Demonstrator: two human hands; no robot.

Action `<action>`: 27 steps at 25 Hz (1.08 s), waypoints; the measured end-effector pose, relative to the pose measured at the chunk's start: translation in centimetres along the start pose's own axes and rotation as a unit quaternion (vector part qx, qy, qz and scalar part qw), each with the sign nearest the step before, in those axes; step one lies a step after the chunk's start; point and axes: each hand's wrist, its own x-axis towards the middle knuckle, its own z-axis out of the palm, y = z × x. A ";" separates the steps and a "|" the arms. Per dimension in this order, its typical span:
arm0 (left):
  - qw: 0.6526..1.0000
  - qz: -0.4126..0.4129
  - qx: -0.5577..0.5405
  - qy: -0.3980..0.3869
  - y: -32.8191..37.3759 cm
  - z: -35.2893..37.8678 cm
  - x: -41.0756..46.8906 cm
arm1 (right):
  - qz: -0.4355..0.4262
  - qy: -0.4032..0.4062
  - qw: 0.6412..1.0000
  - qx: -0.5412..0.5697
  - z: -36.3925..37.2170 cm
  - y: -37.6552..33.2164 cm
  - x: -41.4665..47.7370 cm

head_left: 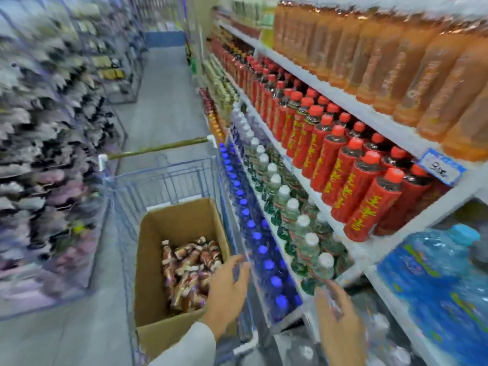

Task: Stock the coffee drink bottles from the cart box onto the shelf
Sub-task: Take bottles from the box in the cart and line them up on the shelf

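An open cardboard box (pixel 155 262) stands in a wire shopping cart (pixel 158 180). Several brown coffee drink bottles (pixel 188 270) lie piled in its bottom. My left hand (pixel 227 289) hovers over the box's right rim, fingers relaxed, holding nothing. Further right, my right hand (pixel 336 313) hangs in front of the lower shelf (pixel 351 273), fingers spread and empty. The view is motion-blurred.
The shelving on the right carries red-capped red bottles (pixel 343 165), orange drinks (pixel 396 62) above, white-capped green bottles (pixel 298 225), blue-capped bottles (pixel 253 233) and large water jugs (pixel 435 273). A price tag (pixel 439 166) sticks out. The aisle floor (pixel 161 101) runs ahead; blurred shelves line the left.
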 end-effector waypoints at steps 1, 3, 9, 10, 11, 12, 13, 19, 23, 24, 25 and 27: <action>0.999 -0.036 -0.010 0.019 -2.3 -1.5 0.7 | 0.009 -0.032 0.999 -0.021 2.7 0.4 0.2; 0.993 -0.107 -0.017 0.046 -6.3 -3.9 2.1 | 0.025 -0.081 0.995 -0.055 7.4 0.8 0.3; 0.949 -0.311 -0.040 0.039 -17.3 -8.0 8.0 | 0.105 -0.244 0.957 -0.118 20.7 1.0 2.0; 0.937 -0.344 -0.048 0.035 -18.6 -8.2 9.3 | 0.120 -0.268 0.947 -0.128 22.4 1.0 2.3; 0.926 -0.372 -0.054 0.034 -20.2 -8.3 10.8 | 0.135 -0.289 0.938 -0.139 24.2 1.3 2.7; 0.915 -0.396 -0.062 0.035 -21.4 -8.4 12.3 | 0.150 -0.306 0.928 -0.151 25.6 1.5 3.0; 0.907 -0.414 -0.071 0.039 -22.3 -8.4 13.7 | 0.164 -0.321 0.918 -0.164 26.6 1.6 3.2; 0.919 -0.389 -0.027 0.064 -27.4 -7.3 24.2 | 0.226 -0.306 0.895 -0.234 30.6 2.4 4.7; 0.948 -0.311 0.062 -0.013 -31.4 -5.3 33.5 | 0.253 -0.276 0.895 -0.244 32.4 2.8 4.8; 0.947 -0.292 0.123 -0.049 -32.7 -4.7 35.1 | 0.248 -0.276 0.897 -0.242 32.7 2.8 4.8; 0.939 -0.276 0.188 -0.083 -34.0 -4.1 36.4 | 0.245 -0.276 0.898 -0.239 33.1 2.9 4.9; 0.914 -0.265 0.272 -0.145 -36.7 -3.1 38.2 | 0.251 -0.273 0.901 -0.226 33.7 3.7 5.1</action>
